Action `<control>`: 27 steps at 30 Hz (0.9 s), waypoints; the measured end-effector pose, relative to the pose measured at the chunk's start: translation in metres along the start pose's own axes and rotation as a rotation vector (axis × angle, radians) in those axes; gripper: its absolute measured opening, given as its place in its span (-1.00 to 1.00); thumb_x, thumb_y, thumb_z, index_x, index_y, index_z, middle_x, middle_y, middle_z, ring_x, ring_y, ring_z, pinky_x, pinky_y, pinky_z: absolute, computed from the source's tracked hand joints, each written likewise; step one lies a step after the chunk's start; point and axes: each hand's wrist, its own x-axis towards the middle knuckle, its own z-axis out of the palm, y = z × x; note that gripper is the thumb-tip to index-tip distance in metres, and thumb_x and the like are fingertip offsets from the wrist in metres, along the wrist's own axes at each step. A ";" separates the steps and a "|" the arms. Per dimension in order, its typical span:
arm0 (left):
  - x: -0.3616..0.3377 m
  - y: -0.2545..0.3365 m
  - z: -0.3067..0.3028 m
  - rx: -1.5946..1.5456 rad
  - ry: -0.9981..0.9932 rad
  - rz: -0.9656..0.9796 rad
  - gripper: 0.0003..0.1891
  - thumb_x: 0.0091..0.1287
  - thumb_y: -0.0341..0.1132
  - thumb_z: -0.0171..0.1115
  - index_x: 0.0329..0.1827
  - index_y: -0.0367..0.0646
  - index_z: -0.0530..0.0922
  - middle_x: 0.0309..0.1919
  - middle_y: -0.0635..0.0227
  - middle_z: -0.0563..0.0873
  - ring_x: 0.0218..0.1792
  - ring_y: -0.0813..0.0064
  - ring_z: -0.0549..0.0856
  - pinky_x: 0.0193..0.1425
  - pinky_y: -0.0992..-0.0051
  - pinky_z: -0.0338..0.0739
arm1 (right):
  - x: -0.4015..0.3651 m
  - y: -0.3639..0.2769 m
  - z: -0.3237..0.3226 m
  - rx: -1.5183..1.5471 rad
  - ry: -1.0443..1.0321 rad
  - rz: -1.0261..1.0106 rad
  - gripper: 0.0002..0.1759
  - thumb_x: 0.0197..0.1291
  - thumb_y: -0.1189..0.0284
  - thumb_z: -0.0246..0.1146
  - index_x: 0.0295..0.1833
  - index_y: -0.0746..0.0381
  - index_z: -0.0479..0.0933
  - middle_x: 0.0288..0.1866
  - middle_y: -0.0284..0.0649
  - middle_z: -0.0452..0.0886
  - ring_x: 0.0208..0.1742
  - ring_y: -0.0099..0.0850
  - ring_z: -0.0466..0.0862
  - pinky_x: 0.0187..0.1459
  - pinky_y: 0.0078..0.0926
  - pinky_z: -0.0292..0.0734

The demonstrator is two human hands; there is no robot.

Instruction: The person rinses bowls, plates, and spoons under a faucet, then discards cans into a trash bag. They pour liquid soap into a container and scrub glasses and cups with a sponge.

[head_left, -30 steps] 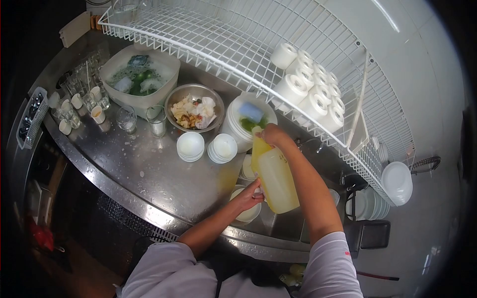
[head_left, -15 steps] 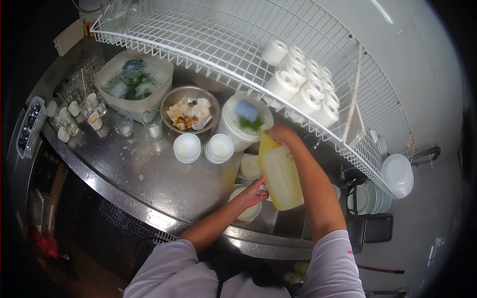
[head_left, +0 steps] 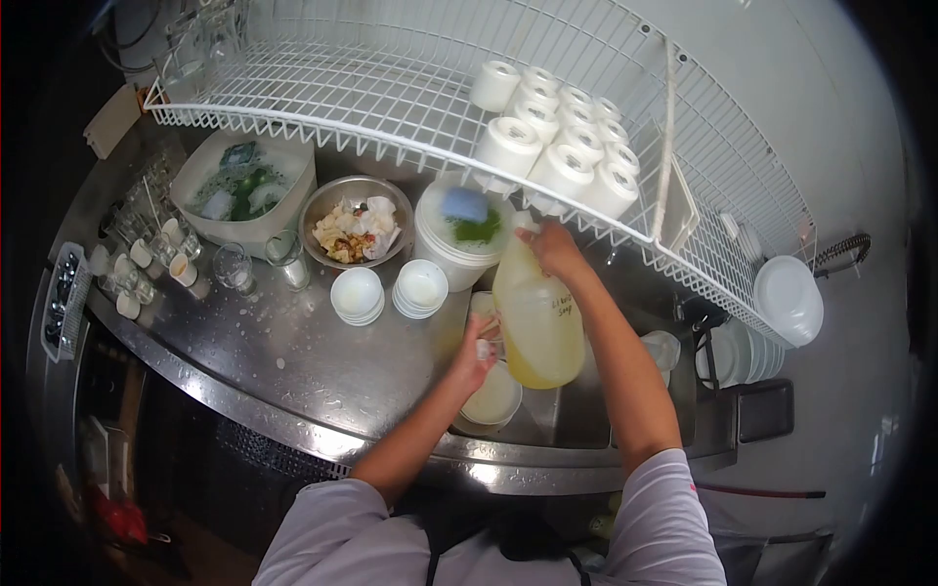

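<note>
My right hand [head_left: 554, 246] grips a large translucent plastic jug [head_left: 547, 332] near its top. Yellow liquid shows inside, and handwriting that appears to read "liquid soap" marks its side. The jug stands nearly upright over the sink area. Just left of it is my left hand [head_left: 476, 356], with a small white piece like a cap [head_left: 484, 349] held against its fingers. Below and beside that hand sit a round pale bowl [head_left: 490, 398] and another pale container [head_left: 484, 303], partly hidden. Behind the jug, a white bucket [head_left: 454, 244] holds suds, a blue sponge [head_left: 465, 204] and a green scourer [head_left: 477, 230].
Two stacks of white bowls [head_left: 358, 296] stand on the steel counter [head_left: 293, 342]. A metal bowl of food scraps [head_left: 358, 220], a sudsy tub [head_left: 244, 186] and several glasses [head_left: 233, 264] are further left. Overhead hangs a wire rack [head_left: 391, 127] with white cups [head_left: 562, 171].
The jug has gone from tilted to nearly upright, showing its written side. My left hand has come away from the jug, moving left and slightly up. The camera view has shifted a little.
</note>
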 end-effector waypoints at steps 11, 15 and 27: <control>-0.078 0.092 0.082 0.212 0.071 0.626 -0.84 0.54 -0.32 0.21 -0.01 -0.25 0.59 -0.09 0.18 0.74 0.03 0.22 0.75 0.24 0.28 0.67 | -0.153 -0.006 0.014 0.367 0.179 -0.075 -0.48 0.44 0.05 0.28 0.04 0.38 0.59 -0.21 0.24 0.71 -0.10 0.17 0.73 -0.07 0.00 0.58; -0.100 0.075 0.171 0.834 -0.167 0.857 -0.82 0.50 -0.34 0.28 -0.14 -0.33 0.68 -0.17 0.14 0.77 -0.04 0.25 0.78 0.06 0.31 0.66 | -0.221 0.003 0.015 0.501 0.158 -0.101 -0.56 0.45 0.11 0.29 0.08 0.30 0.57 -0.36 0.09 0.69 -0.25 0.04 0.75 -0.19 -0.11 0.57; -0.196 -0.139 0.257 1.963 -0.602 0.859 -0.68 0.43 -0.28 0.30 -0.45 -0.35 0.70 -0.58 -0.09 0.65 -0.56 -0.12 0.63 -0.38 0.12 0.47 | -0.454 0.103 0.014 0.500 0.670 0.187 -0.67 0.34 0.32 0.34 -0.28 0.37 0.46 -0.44 0.19 0.63 -0.34 0.20 0.66 -0.28 0.10 0.48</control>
